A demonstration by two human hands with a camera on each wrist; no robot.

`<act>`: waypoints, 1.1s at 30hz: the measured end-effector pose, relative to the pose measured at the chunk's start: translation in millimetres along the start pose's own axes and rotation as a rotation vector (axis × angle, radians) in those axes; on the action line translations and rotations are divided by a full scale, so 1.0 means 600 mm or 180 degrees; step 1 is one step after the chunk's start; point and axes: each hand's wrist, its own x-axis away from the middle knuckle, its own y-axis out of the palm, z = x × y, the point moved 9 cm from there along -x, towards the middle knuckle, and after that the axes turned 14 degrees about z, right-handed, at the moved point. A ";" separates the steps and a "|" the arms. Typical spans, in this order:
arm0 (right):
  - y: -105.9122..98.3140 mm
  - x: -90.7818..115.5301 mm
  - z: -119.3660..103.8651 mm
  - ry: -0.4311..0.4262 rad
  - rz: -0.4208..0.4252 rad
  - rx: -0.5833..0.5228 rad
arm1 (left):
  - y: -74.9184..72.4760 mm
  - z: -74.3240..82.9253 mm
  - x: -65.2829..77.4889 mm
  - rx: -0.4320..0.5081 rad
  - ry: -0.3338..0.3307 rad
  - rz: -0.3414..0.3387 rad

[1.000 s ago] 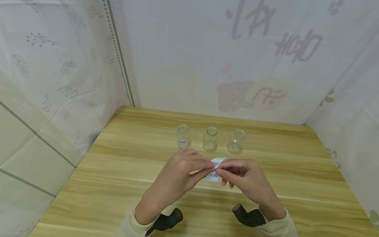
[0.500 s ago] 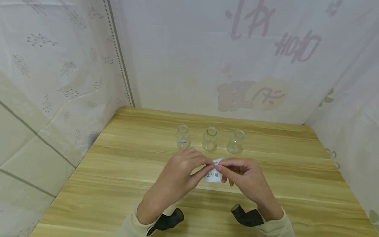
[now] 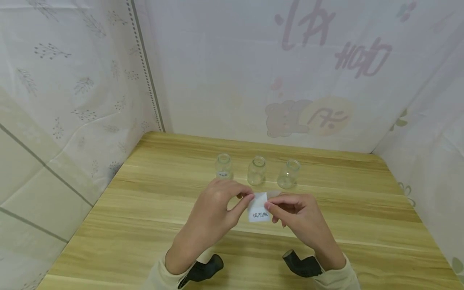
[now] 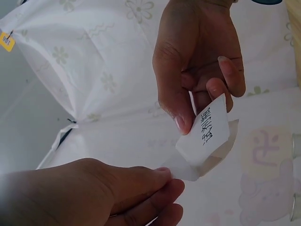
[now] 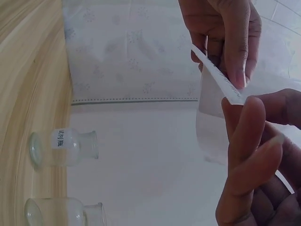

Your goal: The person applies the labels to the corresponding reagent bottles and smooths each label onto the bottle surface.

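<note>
A small white label (image 3: 258,207) with black printed characters is held between both hands, over the table and in front of the jars. My left hand (image 3: 214,205) pinches its left edge between thumb and fingertips. At the opposite edge, my right hand (image 3: 301,211) pinches it with thumb and forefinger. In the left wrist view a plain backing paper (image 4: 220,154) shows behind the printed face and stands partly apart from it. Beyond the hands, a glass jar (image 3: 223,163) on the left bears a similar label. A middle jar (image 3: 256,173) and a right jar (image 3: 288,175) show none.
The three jars stand upright in a row on the wood-grain table (image 3: 145,193), close past the fingertips. Patterned cloth (image 3: 217,80) hangs behind the table's back edge and at both sides. Black wrist mounts (image 3: 204,269) stick out inward under the wrists.
My left fingertips have moved left, away from the right ones. The paper between them, bunched before, is spread flatter with its print facing up. The right hand and jars have hardly moved.
</note>
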 end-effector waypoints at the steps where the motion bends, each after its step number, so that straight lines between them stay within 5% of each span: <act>1: 0.000 0.000 0.001 0.0021 0.0004 0.0012 | -0.001 -0.002 0.000 -0.0020 -0.0034 0.0009; 13: 0.010 -0.001 0.021 0.0386 -0.0124 0.0116 | -0.032 -0.034 -0.005 -0.0299 -0.0414 0.0285; 19: 0.039 0.005 0.032 0.0317 -0.0717 0.0123 | -0.037 -0.037 -0.005 -0.0313 -0.0414 0.0350; 23: 0.059 0.011 0.050 0.0268 -0.1167 0.0581 | -0.036 -0.035 -0.004 -0.0306 -0.0368 0.0368; 27: 0.050 0.003 0.055 0.0345 -0.0829 0.0733 | -0.024 -0.029 -0.002 -0.0252 -0.0276 0.0278; 33: 0.021 -0.014 0.032 0.0313 0.0038 0.0053 | 0.011 -0.009 0.003 -0.0109 -0.0044 0.0005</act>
